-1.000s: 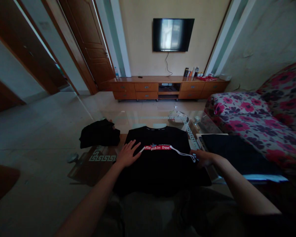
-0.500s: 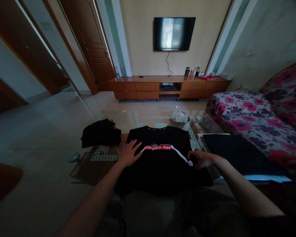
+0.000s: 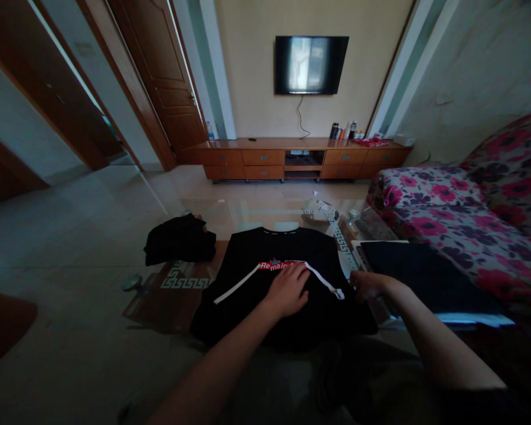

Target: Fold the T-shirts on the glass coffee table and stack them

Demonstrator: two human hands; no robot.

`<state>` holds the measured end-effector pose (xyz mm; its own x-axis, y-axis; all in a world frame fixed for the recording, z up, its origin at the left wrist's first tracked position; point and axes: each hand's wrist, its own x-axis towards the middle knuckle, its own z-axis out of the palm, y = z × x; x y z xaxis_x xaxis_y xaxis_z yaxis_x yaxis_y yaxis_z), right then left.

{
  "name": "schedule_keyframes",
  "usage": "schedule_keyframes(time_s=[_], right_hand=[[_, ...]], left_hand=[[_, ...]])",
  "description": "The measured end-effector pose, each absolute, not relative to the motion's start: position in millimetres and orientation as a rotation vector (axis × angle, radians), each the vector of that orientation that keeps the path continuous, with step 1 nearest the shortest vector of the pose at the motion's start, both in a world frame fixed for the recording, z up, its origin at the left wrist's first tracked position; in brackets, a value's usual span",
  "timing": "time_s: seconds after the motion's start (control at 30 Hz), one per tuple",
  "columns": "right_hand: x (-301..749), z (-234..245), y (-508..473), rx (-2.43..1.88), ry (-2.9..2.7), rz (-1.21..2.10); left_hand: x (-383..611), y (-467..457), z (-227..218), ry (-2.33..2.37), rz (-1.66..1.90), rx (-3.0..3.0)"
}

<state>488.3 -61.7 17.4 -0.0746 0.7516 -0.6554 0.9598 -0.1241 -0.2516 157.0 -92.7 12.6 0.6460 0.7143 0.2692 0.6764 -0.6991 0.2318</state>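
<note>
A black T-shirt (image 3: 248,313) lies spread out, front up, on the glass table. Across its chest run a red "Remain free" print (image 3: 265,265) and white slanting stripes. My left hand (image 3: 287,289) rests flat on the shirt's middle, fingers stretched and covering the right part of the print. At the shirt's right edge, my right hand (image 3: 369,284) has its fingers bent closed on the dark fabric; the fingertips are partly hidden in shadow.
A bundled black cloth (image 3: 179,239) lies on the glass table (image 3: 190,276) at left. To the right is a dark flat item (image 3: 425,274) over pale sheets. Beyond stand a floral sofa (image 3: 438,192), a wooden TV cabinet (image 3: 265,156) and a wall-mounted television (image 3: 310,65).
My left hand has moved right, from the shirt's left side onto the printed middle, uncovering the left white stripe. My right hand has shifted slightly right at the shirt's edge.
</note>
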Motion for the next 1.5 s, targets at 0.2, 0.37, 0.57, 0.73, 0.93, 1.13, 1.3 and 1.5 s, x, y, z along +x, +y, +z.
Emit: schedule_keyframes(time_s=[0.2, 0.37, 0.57, 0.73, 0.93, 1.13, 1.3, 1.5], right_hand=[[485, 13, -61, 1.766, 2.182, -0.689], [487, 15, -62, 1.704, 2.228, -0.73], [492, 19, -63, 1.727, 2.179, -0.674], [494, 33, -68, 1.78, 2.196, -0.683], [487, 34, -72, 1.849, 2.141, -0.544], [485, 27, -72, 1.752, 2.254, -0.522], [484, 29, -72, 1.773, 2.157, -0.574], [475, 21, -63, 1.935, 2.062, -0.513]], left_hand=[[210, -110, -5, 0.859, 0.511, 2.77], [210, -106, -12, 0.808, 0.441, 2.737], [212, -104, -13, 0.803, 0.451, 2.738], [213, -102, -15, 0.813, 0.456, 2.741], [213, -103, -14, 0.809, 0.476, 2.715], [214, -103, -14, 0.814, 0.491, 2.724], [214, -103, -16, 0.83, 0.469, 2.735], [216, -103, -20, 0.855, 0.455, 2.723]])
